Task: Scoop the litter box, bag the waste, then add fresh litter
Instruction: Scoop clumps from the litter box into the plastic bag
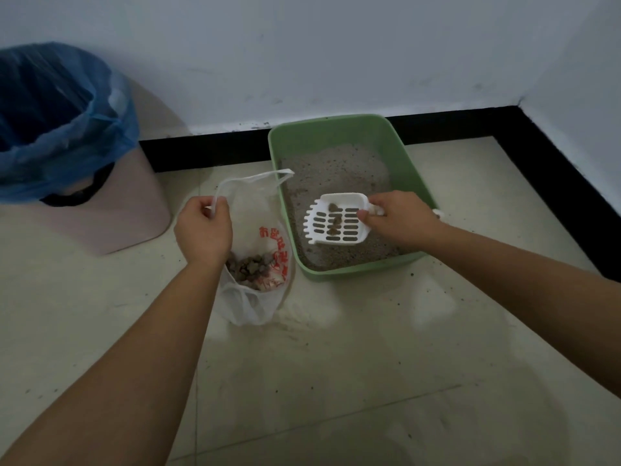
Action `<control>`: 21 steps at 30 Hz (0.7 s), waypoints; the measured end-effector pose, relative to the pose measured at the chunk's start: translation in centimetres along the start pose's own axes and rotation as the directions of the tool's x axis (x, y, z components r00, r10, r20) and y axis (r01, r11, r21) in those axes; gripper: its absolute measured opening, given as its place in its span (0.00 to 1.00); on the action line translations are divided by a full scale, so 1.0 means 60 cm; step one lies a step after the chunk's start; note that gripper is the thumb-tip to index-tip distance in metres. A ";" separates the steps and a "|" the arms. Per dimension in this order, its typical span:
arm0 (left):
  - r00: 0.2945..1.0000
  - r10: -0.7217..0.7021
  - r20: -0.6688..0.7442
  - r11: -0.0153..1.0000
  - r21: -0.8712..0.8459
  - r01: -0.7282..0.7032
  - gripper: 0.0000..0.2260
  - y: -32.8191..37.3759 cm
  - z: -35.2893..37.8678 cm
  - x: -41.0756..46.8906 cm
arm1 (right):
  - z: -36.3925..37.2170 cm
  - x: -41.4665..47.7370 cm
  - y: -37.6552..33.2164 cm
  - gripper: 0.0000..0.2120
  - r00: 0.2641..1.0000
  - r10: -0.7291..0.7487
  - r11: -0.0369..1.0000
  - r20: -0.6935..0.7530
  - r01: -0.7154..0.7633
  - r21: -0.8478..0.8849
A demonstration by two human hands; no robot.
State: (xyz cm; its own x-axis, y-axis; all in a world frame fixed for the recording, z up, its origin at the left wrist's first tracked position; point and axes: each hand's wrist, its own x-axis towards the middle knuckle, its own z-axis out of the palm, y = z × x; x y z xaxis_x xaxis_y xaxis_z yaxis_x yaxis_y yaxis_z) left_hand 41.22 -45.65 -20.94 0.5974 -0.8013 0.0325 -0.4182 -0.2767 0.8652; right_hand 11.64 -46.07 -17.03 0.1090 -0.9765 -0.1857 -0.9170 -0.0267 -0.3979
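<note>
Both bare forearms reach forward and downward from the lower corners of the view, the left running up from the bottom left, the right coming in from the right edge. The left hand (203, 230) is seen from its back, knuckles up, fingers curled into a loose fist with thumb and forefinger pinched together at the top. The right hand (396, 218) lies palm down, wrist nearly straight, fingers folded under and thumb pressed forward in a closed grip.
</note>
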 end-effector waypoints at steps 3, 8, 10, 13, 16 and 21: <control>0.999 -0.050 0.008 0.995 -0.084 0.050 0.08 -0.001 -0.001 0.004 | -0.020 0.009 -0.070 0.15 0.999 -0.051 0.985 0.003 0.051 -0.167; 0.995 -0.101 0.007 0.984 -0.147 0.101 0.07 0.001 -0.006 0.009 | -0.020 -0.016 -0.223 0.10 0.936 -0.345 0.661 0.071 0.295 -0.690; 0.994 -0.111 0.006 0.980 -0.167 0.110 0.07 0.003 -0.008 0.010 | -0.011 -0.025 -0.246 0.08 0.822 -0.543 0.421 0.172 0.444 -0.791; 0.994 -0.108 0.009 0.981 -0.163 0.108 0.08 0.001 -0.010 0.011 | -0.009 -0.007 -0.226 0.09 0.758 -0.629 0.292 0.175 0.439 -0.850; 0.993 -0.116 0.001 0.980 -0.163 0.115 0.08 -0.001 -0.008 0.013 | -0.017 0.003 -0.191 0.19 0.792 -0.600 0.427 0.111 0.435 -0.793; 1.000 -0.011 -0.019 1.000 -0.015 0.011 0.13 0.018 0.009 0.000 | -0.058 0.033 -0.112 0.13 0.971 -0.222 0.937 -0.087 0.188 -0.294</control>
State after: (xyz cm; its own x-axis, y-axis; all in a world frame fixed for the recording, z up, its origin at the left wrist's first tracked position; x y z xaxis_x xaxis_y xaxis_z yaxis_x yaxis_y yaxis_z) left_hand 40.41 -46.25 -20.30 0.6147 -0.7881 0.0319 -0.4011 -0.2775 0.8730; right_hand 16.69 -48.56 -11.61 0.2762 -0.9610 -0.0132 -0.9516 -0.2716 -0.1442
